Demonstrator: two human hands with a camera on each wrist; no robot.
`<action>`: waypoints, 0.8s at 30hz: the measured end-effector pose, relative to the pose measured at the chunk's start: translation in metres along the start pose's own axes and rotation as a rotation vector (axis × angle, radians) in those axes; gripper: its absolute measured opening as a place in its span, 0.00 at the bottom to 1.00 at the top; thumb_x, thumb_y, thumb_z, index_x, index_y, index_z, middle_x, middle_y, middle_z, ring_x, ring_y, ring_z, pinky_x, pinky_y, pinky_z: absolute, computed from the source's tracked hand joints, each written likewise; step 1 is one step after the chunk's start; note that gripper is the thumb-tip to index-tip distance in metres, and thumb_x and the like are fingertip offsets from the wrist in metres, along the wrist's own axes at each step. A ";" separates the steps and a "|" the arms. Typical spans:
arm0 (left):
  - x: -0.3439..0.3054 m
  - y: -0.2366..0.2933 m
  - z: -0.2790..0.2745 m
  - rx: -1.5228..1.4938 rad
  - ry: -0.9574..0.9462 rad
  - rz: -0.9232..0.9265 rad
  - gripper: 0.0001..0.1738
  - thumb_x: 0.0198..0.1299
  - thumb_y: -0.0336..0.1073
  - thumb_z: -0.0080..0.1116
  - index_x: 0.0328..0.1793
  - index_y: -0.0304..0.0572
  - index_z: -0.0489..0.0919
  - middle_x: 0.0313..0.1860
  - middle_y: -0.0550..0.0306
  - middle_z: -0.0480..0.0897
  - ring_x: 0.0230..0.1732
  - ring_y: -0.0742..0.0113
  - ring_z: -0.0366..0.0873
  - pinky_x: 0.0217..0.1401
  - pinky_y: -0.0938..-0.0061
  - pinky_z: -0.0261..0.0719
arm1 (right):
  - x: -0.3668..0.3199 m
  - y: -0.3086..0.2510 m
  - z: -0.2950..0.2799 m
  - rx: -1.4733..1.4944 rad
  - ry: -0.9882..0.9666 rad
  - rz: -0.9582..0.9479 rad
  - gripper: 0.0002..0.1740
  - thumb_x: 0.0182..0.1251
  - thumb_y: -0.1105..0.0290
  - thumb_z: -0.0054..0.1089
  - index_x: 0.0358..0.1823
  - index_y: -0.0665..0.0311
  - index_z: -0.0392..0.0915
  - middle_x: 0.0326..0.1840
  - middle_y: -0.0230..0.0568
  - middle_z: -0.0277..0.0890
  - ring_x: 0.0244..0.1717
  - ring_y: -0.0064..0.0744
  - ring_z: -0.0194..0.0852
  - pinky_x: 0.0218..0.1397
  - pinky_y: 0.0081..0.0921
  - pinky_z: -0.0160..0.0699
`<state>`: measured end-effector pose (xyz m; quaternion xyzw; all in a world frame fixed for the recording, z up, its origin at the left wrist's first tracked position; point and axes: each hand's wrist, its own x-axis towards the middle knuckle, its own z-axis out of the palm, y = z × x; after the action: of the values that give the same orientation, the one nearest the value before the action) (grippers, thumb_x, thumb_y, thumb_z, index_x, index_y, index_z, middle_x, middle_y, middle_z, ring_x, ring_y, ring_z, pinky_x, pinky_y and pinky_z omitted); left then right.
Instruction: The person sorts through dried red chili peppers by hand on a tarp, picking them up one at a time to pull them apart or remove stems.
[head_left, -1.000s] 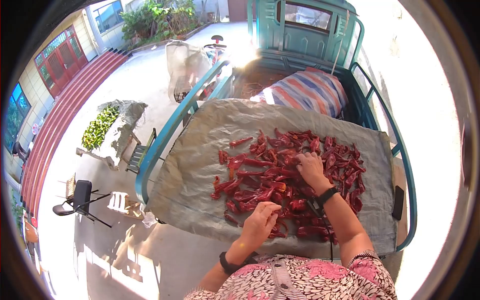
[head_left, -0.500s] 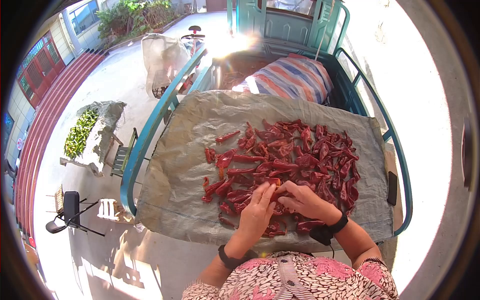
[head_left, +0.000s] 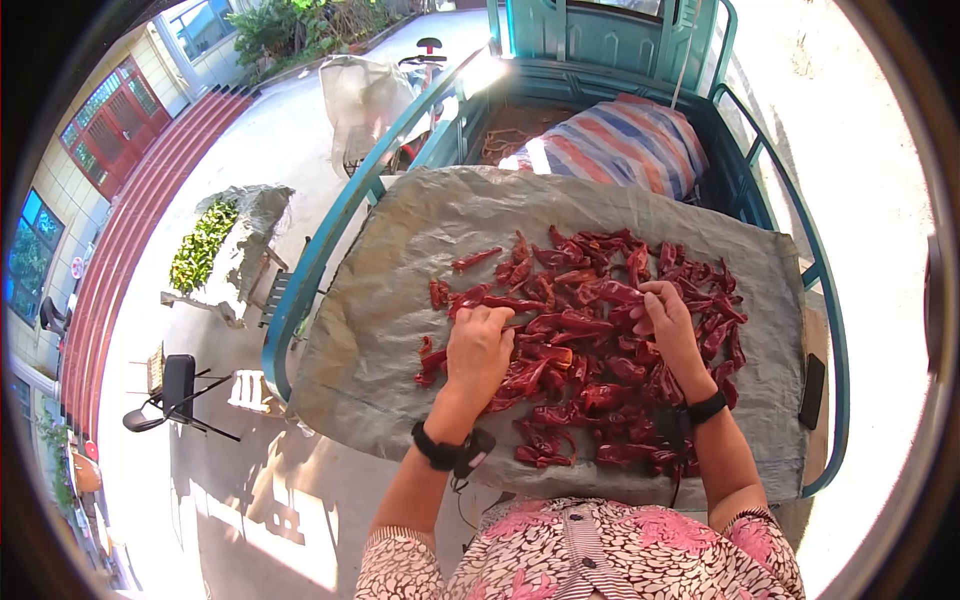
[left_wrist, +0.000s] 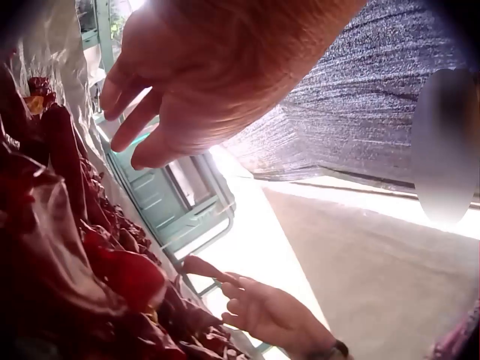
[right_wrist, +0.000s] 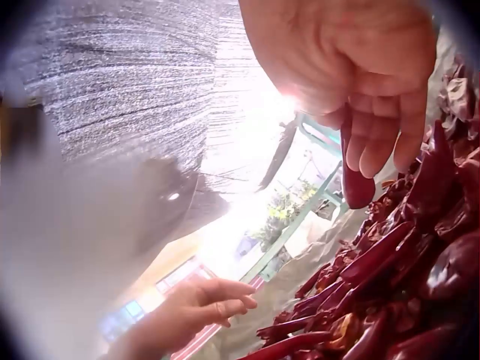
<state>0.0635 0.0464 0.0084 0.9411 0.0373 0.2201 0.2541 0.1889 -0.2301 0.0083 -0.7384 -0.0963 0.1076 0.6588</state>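
Observation:
Dried red chili peppers (head_left: pixel 580 320) lie spread in a wide heap on a grey sheet (head_left: pixel 370 290). My left hand (head_left: pixel 480 350) is over the heap's left side, its fingers loosely bent. In the left wrist view, nothing shows between the fingers of that left hand (left_wrist: pixel 202 90). Toward the right of the heap, my right hand (head_left: pixel 668 325) pinches one long pepper. The right wrist view shows this red chili pepper (right_wrist: pixel 357 176) between the thumb and fingers, hanging just above the others. It also sticks out from the right hand (left_wrist: pixel 266 311) in the left wrist view.
The sheet lies over the rear of a teal cargo tricycle with side rails (head_left: pixel 330 235). A striped sack (head_left: pixel 625 145) lies in its bed. A black phone-like object (head_left: pixel 812 390) is at the right edge. Green peppers (head_left: pixel 203 245) and a black chair (head_left: pixel 178 390) stand left.
Half a second ago both hands met at the near middle of the heap, around a pepper. Since then they have parted: the left went forward and left, the right forward and right.

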 end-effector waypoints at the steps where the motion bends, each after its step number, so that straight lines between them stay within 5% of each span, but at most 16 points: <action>1: 0.008 -0.010 0.012 0.059 0.007 0.009 0.16 0.58 0.28 0.65 0.54 0.43 0.83 0.47 0.55 0.84 0.55 0.50 0.76 0.59 0.59 0.75 | 0.006 0.006 -0.004 0.049 0.015 0.028 0.14 0.82 0.68 0.47 0.61 0.66 0.73 0.42 0.37 0.82 0.31 0.18 0.79 0.36 0.18 0.80; 3: 0.023 -0.027 0.037 0.172 0.050 0.053 0.14 0.59 0.30 0.63 0.51 0.45 0.84 0.47 0.54 0.83 0.55 0.50 0.76 0.58 0.58 0.75 | 0.005 0.001 -0.004 0.077 0.019 0.043 0.16 0.81 0.68 0.48 0.65 0.65 0.72 0.50 0.41 0.82 0.34 0.21 0.81 0.39 0.19 0.82; 11: 0.042 -0.061 0.064 0.367 -0.129 0.032 0.18 0.53 0.32 0.70 0.52 0.50 0.84 0.48 0.58 0.83 0.59 0.53 0.74 0.64 0.55 0.71 | -0.026 -0.008 -0.004 0.032 -0.314 0.173 0.15 0.79 0.70 0.53 0.63 0.65 0.72 0.47 0.34 0.80 0.38 0.18 0.79 0.43 0.20 0.82; 17: 0.010 0.025 0.000 0.054 -0.199 0.113 0.19 0.55 0.35 0.70 0.54 0.50 0.82 0.48 0.54 0.84 0.48 0.50 0.83 0.52 0.57 0.81 | -0.050 -0.031 0.038 -0.071 -0.310 -0.022 0.15 0.79 0.68 0.56 0.60 0.69 0.72 0.40 0.35 0.78 0.35 0.20 0.76 0.38 0.19 0.76; 18: 0.002 0.036 -0.007 0.035 -0.194 0.161 0.18 0.57 0.36 0.69 0.55 0.49 0.81 0.47 0.52 0.84 0.41 0.48 0.85 0.42 0.58 0.84 | -0.052 -0.034 0.044 -0.075 -0.318 -0.031 0.15 0.79 0.68 0.55 0.59 0.69 0.73 0.39 0.35 0.78 0.34 0.20 0.76 0.38 0.19 0.76; 21: -0.022 0.050 -0.016 -0.109 -0.236 0.111 0.18 0.59 0.35 0.68 0.56 0.48 0.81 0.48 0.52 0.85 0.42 0.48 0.85 0.42 0.60 0.85 | -0.058 -0.039 0.057 -0.127 -0.344 -0.041 0.11 0.81 0.69 0.52 0.53 0.69 0.76 0.36 0.33 0.79 0.31 0.18 0.77 0.37 0.19 0.77; 24: -0.038 0.039 -0.008 -0.221 -0.202 0.081 0.19 0.59 0.32 0.68 0.57 0.46 0.81 0.49 0.51 0.85 0.45 0.48 0.86 0.44 0.61 0.85 | -0.063 -0.033 0.067 0.142 -0.409 0.054 0.10 0.82 0.69 0.50 0.53 0.67 0.76 0.35 0.32 0.79 0.32 0.17 0.79 0.37 0.18 0.78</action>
<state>0.0238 0.0089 0.0189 0.9254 -0.0507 0.1370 0.3498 0.1092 -0.1808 0.0358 -0.6551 -0.2005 0.2792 0.6729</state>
